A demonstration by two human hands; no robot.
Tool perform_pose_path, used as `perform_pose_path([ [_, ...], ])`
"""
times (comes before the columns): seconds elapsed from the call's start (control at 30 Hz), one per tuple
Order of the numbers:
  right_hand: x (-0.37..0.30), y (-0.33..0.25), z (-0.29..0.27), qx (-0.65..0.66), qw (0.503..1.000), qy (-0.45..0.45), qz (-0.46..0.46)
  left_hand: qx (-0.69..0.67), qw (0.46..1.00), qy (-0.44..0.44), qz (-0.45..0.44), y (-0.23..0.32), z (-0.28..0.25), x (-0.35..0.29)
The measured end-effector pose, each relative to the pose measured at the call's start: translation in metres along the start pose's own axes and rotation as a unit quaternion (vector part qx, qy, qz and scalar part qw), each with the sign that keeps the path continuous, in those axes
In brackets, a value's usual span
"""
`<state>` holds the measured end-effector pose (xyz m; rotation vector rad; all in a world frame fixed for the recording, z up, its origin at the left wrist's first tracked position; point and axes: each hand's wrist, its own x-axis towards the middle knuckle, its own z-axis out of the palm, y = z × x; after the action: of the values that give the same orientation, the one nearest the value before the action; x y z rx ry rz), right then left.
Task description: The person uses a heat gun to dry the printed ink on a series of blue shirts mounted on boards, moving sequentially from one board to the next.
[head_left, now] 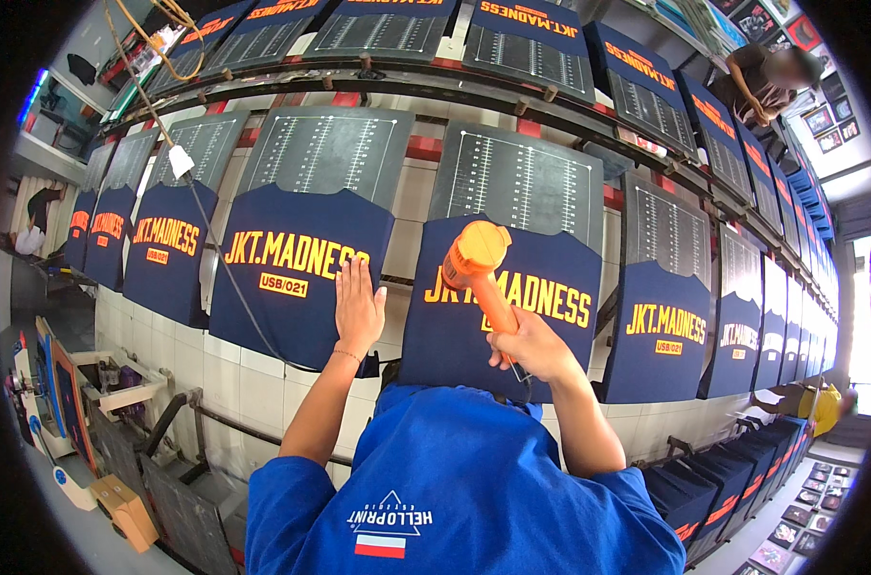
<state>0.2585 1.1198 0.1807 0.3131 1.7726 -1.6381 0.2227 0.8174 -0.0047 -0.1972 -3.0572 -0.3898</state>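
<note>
Right hand [531,347]: fingers wrapped tight round the handle of an orange heat gun [481,268]. Gun's long axis runs from the hand up and slightly left; its round head sits uppermost, over the orange lettering of a navy shirt [498,316] stretched on a dark board [517,177].

Left hand [358,309]: fingers straight, close together, palm flat on the print of the neighbouring navy shirt [292,278], just left of the gun.

A grey cable [227,273] hangs across that left shirt. More printed shirts on boards run in rows to either side and above. Blue-sleeved forearms enter from the lower edge. Another person [763,81] stands at the upper right, well apart.
</note>
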Motion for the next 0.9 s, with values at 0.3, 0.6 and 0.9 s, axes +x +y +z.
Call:
perform_pose_path([
  [0.3,-0.015,0.000,0.007,-0.010,0.999,-0.039,0.008,0.062,0.984,0.083,-0.145,-0.081,-0.003,-0.008],
  [0.6,-0.025,0.004,-0.001,-0.011,1.000,-0.008,0.023,0.076,0.934,0.105,-0.331,-0.127,-0.017,-0.002],
  [0.9,-0.026,0.005,0.002,0.010,1.000,-0.015,0.007,0.044,0.933,0.126,-0.335,-0.104,-0.011,-0.005],
])
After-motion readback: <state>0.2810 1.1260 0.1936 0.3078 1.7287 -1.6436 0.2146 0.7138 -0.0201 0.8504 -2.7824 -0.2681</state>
